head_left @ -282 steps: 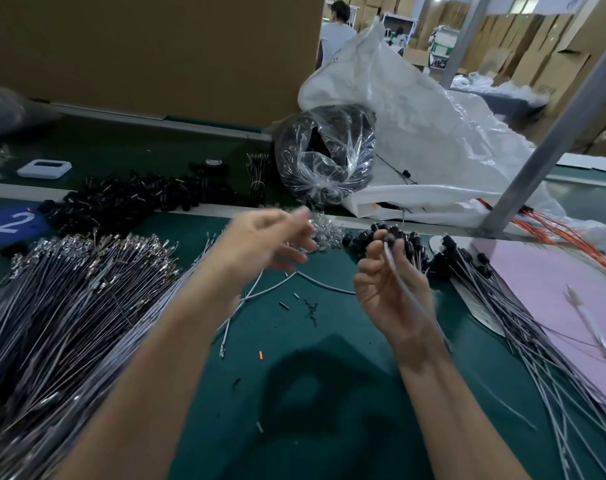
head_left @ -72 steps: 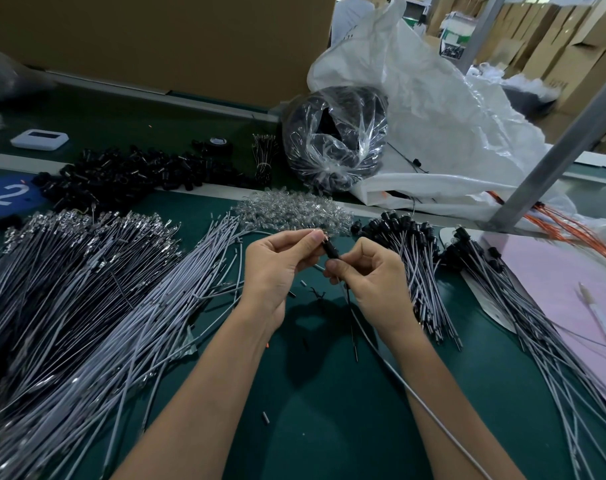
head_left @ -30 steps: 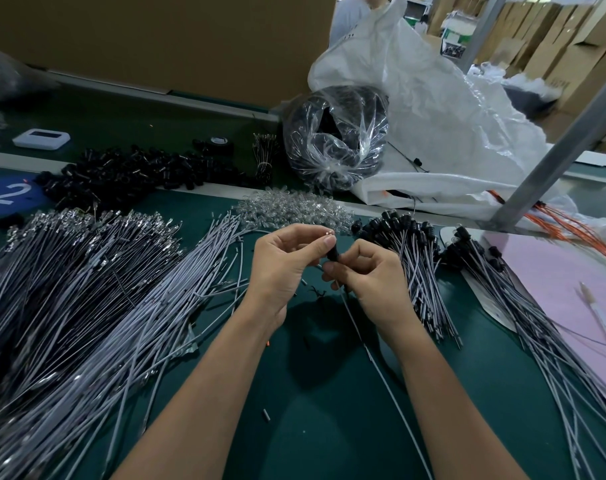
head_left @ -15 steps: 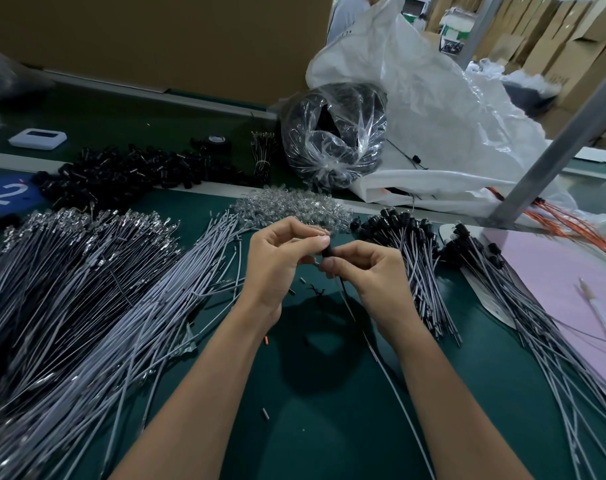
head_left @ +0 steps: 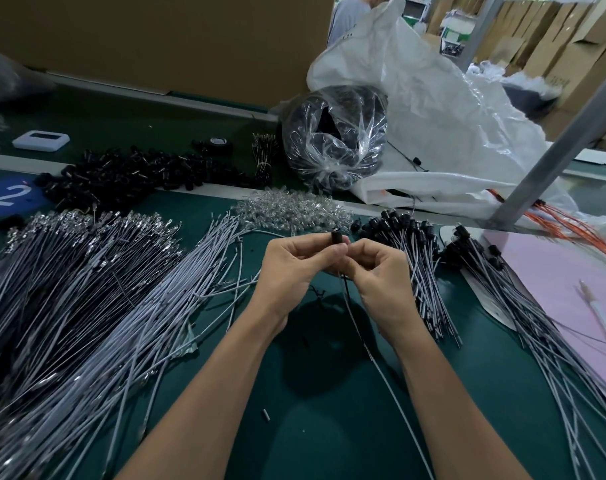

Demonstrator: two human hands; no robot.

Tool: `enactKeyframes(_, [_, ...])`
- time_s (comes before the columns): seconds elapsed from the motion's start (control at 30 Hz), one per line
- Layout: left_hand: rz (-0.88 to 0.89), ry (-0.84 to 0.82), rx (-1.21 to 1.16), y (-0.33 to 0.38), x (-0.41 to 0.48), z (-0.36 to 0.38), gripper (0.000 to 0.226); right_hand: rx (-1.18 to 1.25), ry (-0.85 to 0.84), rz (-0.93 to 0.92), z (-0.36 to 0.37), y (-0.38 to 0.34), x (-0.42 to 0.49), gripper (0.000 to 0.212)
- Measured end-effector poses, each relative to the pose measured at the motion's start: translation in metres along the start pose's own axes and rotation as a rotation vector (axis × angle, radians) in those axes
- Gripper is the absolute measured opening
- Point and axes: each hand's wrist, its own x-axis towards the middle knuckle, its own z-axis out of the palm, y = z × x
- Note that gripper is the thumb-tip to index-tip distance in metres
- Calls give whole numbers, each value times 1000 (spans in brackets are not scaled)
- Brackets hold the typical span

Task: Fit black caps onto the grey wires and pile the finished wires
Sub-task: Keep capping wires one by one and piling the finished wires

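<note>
Head view shows your left hand [head_left: 296, 263] pinching a black cap [head_left: 336, 235] while your right hand [head_left: 377, 271] pinches the grey wire [head_left: 381, 368] just below it (fingertips nearly touching). Finished wires [head_left: 416, 258] lie piled just right.

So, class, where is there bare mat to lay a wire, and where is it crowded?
Bare mat lies between the forearms, and between the right forearm and the capped wires. Crowded: grey wires at left, clear parts farther back, capped bundle right of them.
</note>
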Motion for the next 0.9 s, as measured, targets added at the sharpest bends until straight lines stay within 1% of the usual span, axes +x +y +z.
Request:
enactKeyframes(0.2, [76, 17, -28, -2, -2, 5, 16, 45, -19, -12, 2, -1, -2, 7])
enactKeyframes(0.37, [105, 15, -43, 0, -4, 5, 15, 101, -40, -8, 5, -2, -2, 4])
enactKeyframes(0.57, [99, 38, -64, 0, -6, 5, 14, 146, -54, -25, 6, -4, -4, 18])
enactKeyframes(0.7, [88, 54, -59, 1, -6, 6, 14, 99, -50, -44, 5, -2, -5, 3])
enactKeyframes(0.9, [98, 41, -64, 3, -7, 8, 14, 37, -33, -61, 5, -1, -6, 14])
